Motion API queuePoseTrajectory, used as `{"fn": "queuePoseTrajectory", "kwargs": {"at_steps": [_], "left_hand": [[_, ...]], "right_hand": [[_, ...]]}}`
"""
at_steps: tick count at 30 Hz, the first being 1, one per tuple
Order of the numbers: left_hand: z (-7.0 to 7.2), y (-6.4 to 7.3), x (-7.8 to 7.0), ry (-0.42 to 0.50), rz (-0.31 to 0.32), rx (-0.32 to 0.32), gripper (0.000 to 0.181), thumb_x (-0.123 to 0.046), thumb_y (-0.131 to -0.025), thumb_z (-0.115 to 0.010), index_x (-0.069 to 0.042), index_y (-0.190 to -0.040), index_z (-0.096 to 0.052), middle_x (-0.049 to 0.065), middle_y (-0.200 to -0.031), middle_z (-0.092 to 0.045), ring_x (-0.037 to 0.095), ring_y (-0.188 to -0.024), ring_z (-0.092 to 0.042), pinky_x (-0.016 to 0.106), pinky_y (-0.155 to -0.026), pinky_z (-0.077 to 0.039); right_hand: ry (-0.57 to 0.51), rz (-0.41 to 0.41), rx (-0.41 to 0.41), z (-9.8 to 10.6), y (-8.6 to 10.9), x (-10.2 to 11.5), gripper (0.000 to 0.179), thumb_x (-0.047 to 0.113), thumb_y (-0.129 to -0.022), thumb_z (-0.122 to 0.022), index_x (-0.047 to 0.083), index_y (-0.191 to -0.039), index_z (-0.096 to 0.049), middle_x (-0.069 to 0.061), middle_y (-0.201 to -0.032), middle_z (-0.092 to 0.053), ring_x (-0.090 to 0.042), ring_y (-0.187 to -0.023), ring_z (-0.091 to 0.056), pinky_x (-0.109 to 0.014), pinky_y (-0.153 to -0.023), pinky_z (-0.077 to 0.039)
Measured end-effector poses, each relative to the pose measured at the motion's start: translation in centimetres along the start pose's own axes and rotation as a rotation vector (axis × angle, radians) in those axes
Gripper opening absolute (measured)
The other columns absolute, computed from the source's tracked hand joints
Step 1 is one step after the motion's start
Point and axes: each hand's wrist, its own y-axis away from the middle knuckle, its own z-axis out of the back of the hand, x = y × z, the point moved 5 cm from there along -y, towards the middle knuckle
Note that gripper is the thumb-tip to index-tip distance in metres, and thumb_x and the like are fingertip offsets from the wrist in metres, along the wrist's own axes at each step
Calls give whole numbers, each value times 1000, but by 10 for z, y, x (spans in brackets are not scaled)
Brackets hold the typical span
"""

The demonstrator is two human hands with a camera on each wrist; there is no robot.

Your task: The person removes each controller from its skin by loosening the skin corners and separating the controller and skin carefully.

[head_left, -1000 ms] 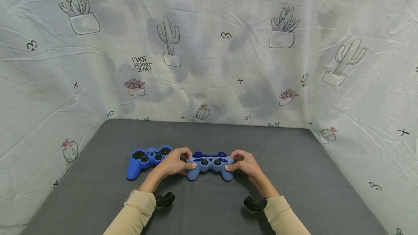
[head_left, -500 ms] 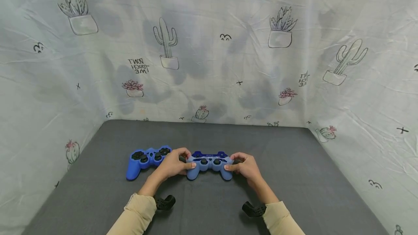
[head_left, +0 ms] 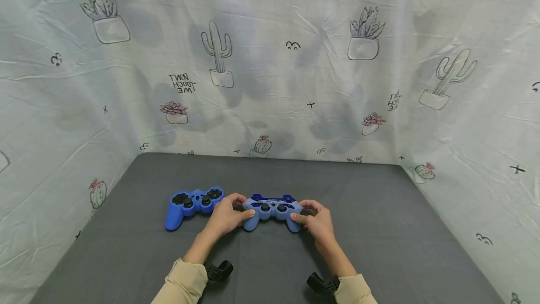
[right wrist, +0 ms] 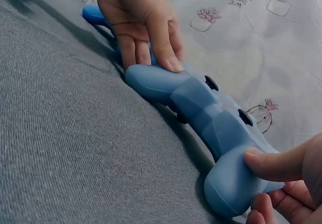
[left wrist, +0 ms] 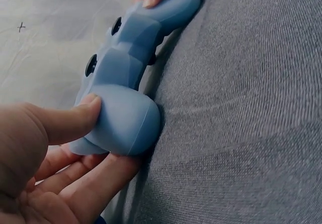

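Both hands hold a light blue game controller (head_left: 273,211) at the middle of the grey surface, its sticks facing up. My left hand (head_left: 228,215) pinches its left grip, thumb on top and fingers beneath, as the left wrist view shows on the pale blue grip (left wrist: 128,118). On the other side my right hand (head_left: 319,223) pinches the right grip the same way, thumb (right wrist: 274,164) over the top. In the wrist views the controller's underside sits close over the cloth. A second, deeper blue controller (head_left: 175,216) with black buttons lies just left of my left hand.
Grey cloth (head_left: 379,229) covers the table. White curtains (head_left: 270,74) printed with cacti enclose it at the back and both sides. Each wrist wears a black strap mount (head_left: 219,271) that juts inward.
Both wrists have shifted slightly inward and toward the body. The grip on the light blue controller stays the same, and the deeper blue controller has not moved on the table.
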Motion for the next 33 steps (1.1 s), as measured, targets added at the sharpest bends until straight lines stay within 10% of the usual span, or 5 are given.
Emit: {"fn": "queuePoseTrajectory", "kwargs": {"at_steps": [33], "left_hand": [[-3,9,2,-19,-19,-4,37,-24,-87,-78,-3,-112,-61,11,-109,-63,15,-72,-65,35,-62,-50]], "right_hand": [[31,42,32,-1,0,-9,42,8,-69,-90,4,-103,-67,-10,-103,-61,-20,-74,-51,-32,-59,-45]]}}
